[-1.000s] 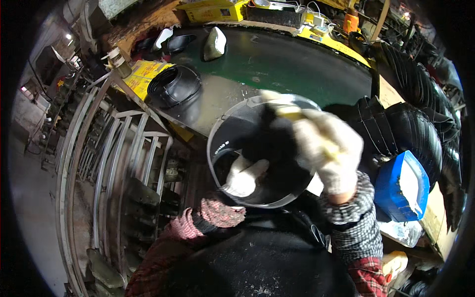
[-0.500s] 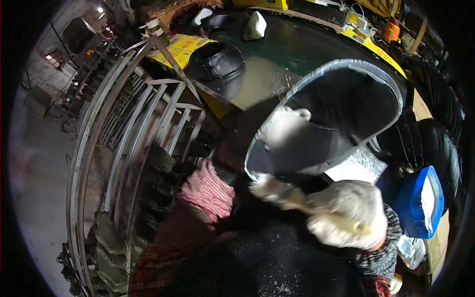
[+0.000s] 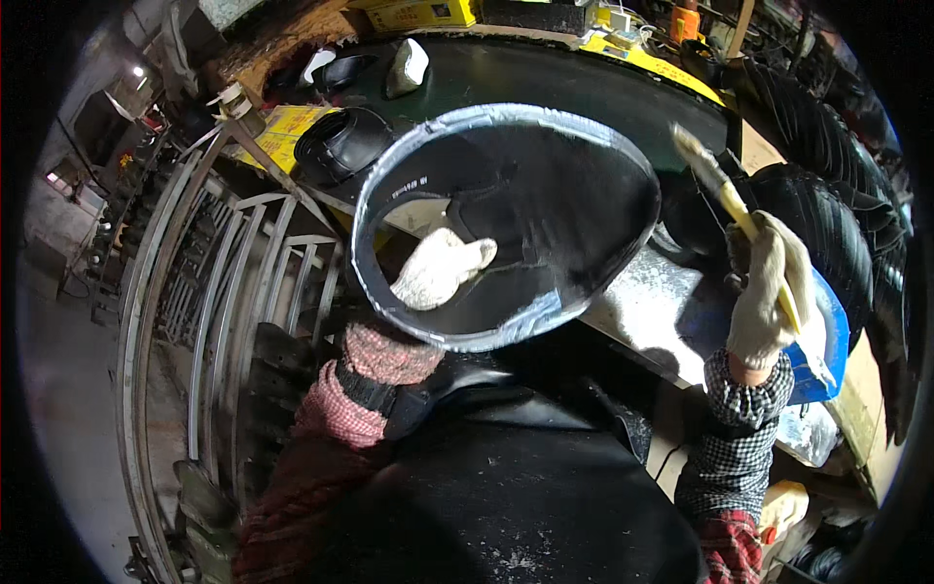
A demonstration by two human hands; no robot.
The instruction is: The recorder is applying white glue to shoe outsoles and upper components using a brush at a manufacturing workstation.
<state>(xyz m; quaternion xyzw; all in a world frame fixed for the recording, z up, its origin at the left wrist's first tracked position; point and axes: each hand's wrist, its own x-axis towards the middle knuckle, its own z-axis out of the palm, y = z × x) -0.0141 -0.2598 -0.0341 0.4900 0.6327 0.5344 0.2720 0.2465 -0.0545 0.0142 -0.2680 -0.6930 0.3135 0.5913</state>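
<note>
A large black hollow shell [image 3: 584, 204] with an oval mouth and a whitish, smeared rim is held up in front of me. My left hand [image 3: 443, 270], in a white knit glove, shows inside it, reaching in from beneath the near rim. Its fingers look closed on the shell, though the exact grip is partly hidden. To the right, my gloved right hand [image 3: 767, 292] is closed around the pale handle of a brush [image 3: 725, 190], bristles pointing up and away. This hand is beside a blue container [image 3: 822, 336] with white material on its edge, partly behind the hand.
A metal rack [image 3: 209, 321] with dark shaped pieces stands at the left. On the dark worktable [image 3: 496, 73] lie a black rounded part [image 3: 342, 146] and a black-and-white piece [image 3: 407, 68]. Stacked black curved pieces [image 3: 827, 224] line the right side. A shiny silvery sheet [image 3: 652, 302] lies below the shell.
The shell has shifted left and turned its mouth more toward me. My right hand has moved from the near rim up and right to the blue container, the brush now upright.
</note>
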